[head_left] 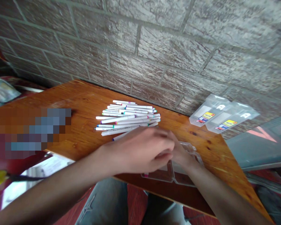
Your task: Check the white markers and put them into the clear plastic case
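Note:
My left hand [147, 150] reaches across in front of my right, its fingers curled in. Whatever it may hold is hidden, and the hand is slightly blurred. Only the back and wrist of my right hand [179, 153] show; its fingers are covered by my left hand. Beneath both hands lies an open clear plastic case [172, 179] at the table's near edge. A pink tip shows in its left half. Just beyond my left hand is a loose pile of white markers [133, 117] with coloured ends, lying roughly side by side.
Two clear plastic cases [207, 109] with yellow and blue labels lean against the brick wall [161, 47] at the back right. The wooden table [79, 103] ends close to my legs. A pixelated patch covers part of its left side. Papers [53, 164] lie lower left.

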Motion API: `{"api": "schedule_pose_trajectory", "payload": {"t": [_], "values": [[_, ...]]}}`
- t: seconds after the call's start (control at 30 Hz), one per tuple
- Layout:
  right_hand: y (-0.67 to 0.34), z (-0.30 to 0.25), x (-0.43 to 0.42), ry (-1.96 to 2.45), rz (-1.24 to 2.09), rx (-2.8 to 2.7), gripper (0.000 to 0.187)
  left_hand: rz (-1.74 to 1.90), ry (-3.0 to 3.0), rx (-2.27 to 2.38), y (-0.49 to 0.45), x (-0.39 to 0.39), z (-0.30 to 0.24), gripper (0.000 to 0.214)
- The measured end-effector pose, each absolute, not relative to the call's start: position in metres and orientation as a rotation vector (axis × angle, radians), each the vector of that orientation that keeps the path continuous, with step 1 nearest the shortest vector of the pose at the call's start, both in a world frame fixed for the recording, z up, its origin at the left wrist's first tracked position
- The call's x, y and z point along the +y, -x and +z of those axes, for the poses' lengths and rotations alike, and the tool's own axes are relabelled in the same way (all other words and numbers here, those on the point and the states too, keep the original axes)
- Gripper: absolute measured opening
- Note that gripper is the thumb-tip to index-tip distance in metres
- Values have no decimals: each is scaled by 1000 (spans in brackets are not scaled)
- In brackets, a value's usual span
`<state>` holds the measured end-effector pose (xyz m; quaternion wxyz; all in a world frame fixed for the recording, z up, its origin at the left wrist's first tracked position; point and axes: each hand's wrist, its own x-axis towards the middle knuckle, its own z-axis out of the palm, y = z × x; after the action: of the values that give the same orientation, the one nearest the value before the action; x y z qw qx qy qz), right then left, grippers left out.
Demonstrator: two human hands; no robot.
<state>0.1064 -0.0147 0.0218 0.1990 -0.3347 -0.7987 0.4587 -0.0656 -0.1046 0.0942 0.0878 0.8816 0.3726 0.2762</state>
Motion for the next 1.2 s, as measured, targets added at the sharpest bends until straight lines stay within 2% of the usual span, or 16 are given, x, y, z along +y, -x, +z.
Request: {"api": "schedule_pose_trajectory", "payload": {"t": [0.07,0.17,0.3,0.47,0.7,0.87,1.1,1.2], "values": [[-105,19,-15,961,1407,-2163,15,805,-2605,1138,68,-132,75,9],[-103,15,-16,1030,1552,-2056,28,869,-2646,1206,71,-163,39,15],[-105,13,-17,1065,1475,-2104,28,1059,-2751,1300,70,-178,10,19],[-108,12,-17,1018,1499,-2153,20,1214,-2778,1348,68,-177,7,30],[-109,13,-13,1024,1590,-2117,22,1283,-2701,1327,63,-176,-1,25],[-110,10,-9,971,1599,-2164,25,1219,-2653,1338,64,-178,-1,30],[-109,12,-12,984,1591,-2143,24,1200,-2565,1360,63,-182,-5,22],[-108,14,-15,1030,1555,-2085,30,1108,-2524,1386,58,-182,0,16]]}}
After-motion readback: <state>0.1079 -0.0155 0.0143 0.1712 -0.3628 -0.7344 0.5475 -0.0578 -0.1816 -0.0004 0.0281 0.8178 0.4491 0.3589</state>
